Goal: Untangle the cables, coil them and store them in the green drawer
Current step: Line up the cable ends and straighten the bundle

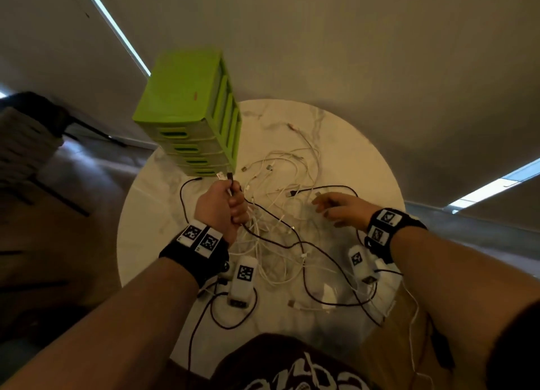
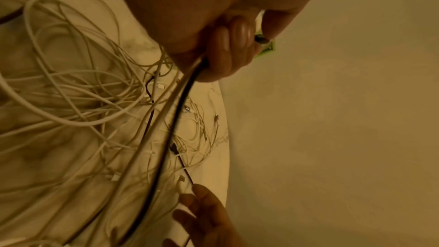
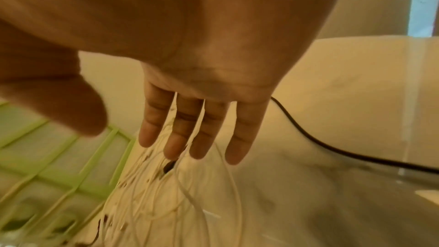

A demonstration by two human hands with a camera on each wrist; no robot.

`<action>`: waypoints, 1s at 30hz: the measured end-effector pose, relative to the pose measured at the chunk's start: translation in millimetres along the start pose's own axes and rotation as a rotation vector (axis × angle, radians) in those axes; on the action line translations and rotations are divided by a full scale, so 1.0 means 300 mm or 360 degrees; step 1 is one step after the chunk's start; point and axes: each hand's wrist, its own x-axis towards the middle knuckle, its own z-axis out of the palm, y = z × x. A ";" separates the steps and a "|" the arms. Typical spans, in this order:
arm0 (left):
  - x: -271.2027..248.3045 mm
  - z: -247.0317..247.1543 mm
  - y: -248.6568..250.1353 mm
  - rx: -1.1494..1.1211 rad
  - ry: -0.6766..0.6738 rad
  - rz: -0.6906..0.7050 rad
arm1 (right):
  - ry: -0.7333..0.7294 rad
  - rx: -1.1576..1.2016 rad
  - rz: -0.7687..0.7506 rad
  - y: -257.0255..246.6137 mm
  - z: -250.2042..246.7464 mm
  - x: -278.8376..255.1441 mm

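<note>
Cables (image 1: 280,214) tangled on table (image 1: 365,161), left hand (image 1: 222,205) gripping several, right hand (image 1: 342,211) spread above.

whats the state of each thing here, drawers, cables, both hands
green drawer unit: upright on the table, all drawers look shut
cables: tangled heap on the table, none coiled
left hand: fist gripping a black cable and a white cable, plug ends sticking up
right hand: fingers straight, over the heap, holding nothing
round table: holds the unit and cables

a home-like room: round white marble-look table (image 1: 365,167), plain pale walls (image 1: 321,39), dark chair (image 1: 32,118) beside it.
</note>
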 end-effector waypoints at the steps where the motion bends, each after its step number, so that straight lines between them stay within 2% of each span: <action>1: -0.001 0.002 -0.003 0.0013 0.0017 0.0010 | 0.0114 0.0025 -0.0017 0.005 -0.009 0.021; 2: -0.002 0.001 -0.008 0.0031 0.0029 0.0021 | 0.0330 -0.0077 -0.0024 0.015 -0.021 0.045; 4: -0.006 -0.004 -0.020 0.0060 0.0044 0.0022 | 0.0768 -0.0517 0.0054 0.041 -0.047 0.093; 5: -0.011 -0.008 -0.026 0.0071 0.0039 0.0011 | 0.0867 -0.0707 0.0125 0.051 -0.058 0.110; 7: -0.018 -0.013 -0.035 0.0141 0.0021 -0.0001 | 0.0842 -0.0890 0.0271 0.069 -0.074 0.136; 10: -0.031 -0.022 -0.037 0.0263 0.0014 0.0029 | 0.0727 -0.0951 0.0361 0.084 -0.060 0.158; 14: -0.040 -0.058 -0.028 0.0215 0.0052 0.0074 | 0.0685 -0.0932 0.0381 0.097 0.017 0.160; 16: -0.043 -0.083 -0.024 0.0177 0.0028 0.0030 | 0.0639 -0.0909 0.0383 0.090 0.065 0.148; 18: -0.047 -0.105 -0.018 0.0164 -0.0015 -0.0030 | 0.0687 -0.0800 0.0348 0.053 0.105 0.123; 22: -0.048 -0.154 0.006 0.0075 -0.0079 -0.0129 | 0.0848 -0.0424 0.0146 -0.120 0.160 0.063; 26: -0.055 -0.224 0.057 0.0094 -0.0251 -0.0228 | 0.0930 -0.0454 -0.0181 -0.367 0.231 -0.035; 28: -0.059 -0.248 0.077 0.0117 -0.0353 -0.0237 | 0.1027 -0.0296 -0.0334 -0.450 0.274 -0.072; 30: -0.063 -0.264 0.094 0.0171 -0.0418 -0.0231 | 0.1002 -0.0162 -0.0384 -0.490 0.328 -0.092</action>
